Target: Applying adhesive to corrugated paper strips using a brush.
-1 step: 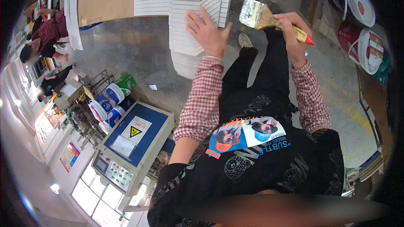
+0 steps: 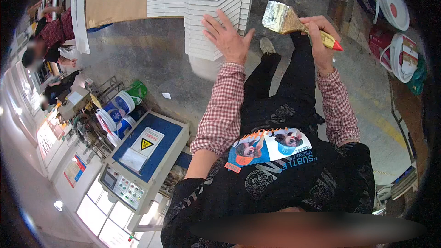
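White strips or sheets (image 2: 197, 0) lie overlapped in stepped, angled rows at the top of the view, beside a tan board (image 2: 115, 0). Flat on their near edge rests my left hand (image 2: 228, 36), fingers spread, holding nothing. My right hand (image 2: 321, 36) is closed around the yellow, red-tipped handle of a wide paintbrush (image 2: 281, 18). The brush's bristles are coated with something white and point left, in the air to the right of the strips. Checked sleeves cover both my forearms.
Buckets (image 2: 396, 4) stand at the right, with a red and white bucket (image 2: 399, 55) below them. At the left is a machine with a blue top and control panel (image 2: 124, 186), near blue and white buckets (image 2: 119, 105). Another person (image 2: 55, 36) works at far left.
Both hands and the brush sit almost where they were, with the brush slightly lower and farther right. My left hand stays spread on the strips.
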### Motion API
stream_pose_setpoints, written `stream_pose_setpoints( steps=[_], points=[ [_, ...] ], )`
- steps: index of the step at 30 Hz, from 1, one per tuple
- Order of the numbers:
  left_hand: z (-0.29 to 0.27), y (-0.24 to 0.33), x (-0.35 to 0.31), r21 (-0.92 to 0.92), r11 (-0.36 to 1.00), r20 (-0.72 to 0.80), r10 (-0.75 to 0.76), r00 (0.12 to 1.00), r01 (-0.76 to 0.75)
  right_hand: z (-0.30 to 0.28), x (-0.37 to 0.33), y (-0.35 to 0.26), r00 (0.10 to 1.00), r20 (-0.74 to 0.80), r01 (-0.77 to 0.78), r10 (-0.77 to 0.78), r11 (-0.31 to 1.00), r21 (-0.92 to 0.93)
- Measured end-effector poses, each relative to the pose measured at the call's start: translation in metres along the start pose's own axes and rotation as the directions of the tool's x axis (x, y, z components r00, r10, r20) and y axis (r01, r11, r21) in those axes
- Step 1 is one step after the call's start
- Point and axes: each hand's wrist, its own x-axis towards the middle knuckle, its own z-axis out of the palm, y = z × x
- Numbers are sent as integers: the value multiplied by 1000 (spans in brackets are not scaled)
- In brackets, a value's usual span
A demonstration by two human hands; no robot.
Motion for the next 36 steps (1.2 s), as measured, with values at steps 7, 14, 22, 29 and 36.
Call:
stream_pose_setpoints(
  steps=[7, 14, 22, 29, 36],
  points=[
    [-14, -6, -8, 11, 997, 183, 71, 980, -75, 5, -7, 14, 1000, 19, 15, -14, 997, -72],
    [-49, -24, 7, -51, 987, 276, 159, 948, -151, 8, 12, 19, 977, 47, 211, -209, 977, -40],
    [-56, -31, 21, -164, 962, 273, 258, 927, -220, 21, 12, 32, 967, 111, 236, -231, 971, -35],
    [-49, -37, 22, -158, 966, 277, 242, 930, -204, 18, 8, 24, 949, 163, 278, -270, 960, -25],
    [-40, -44, 21, -105, 969, 258, 245, 935, -225, 24, 1, 39, 919, 344, 237, -194, 967, -89]
  ],
)
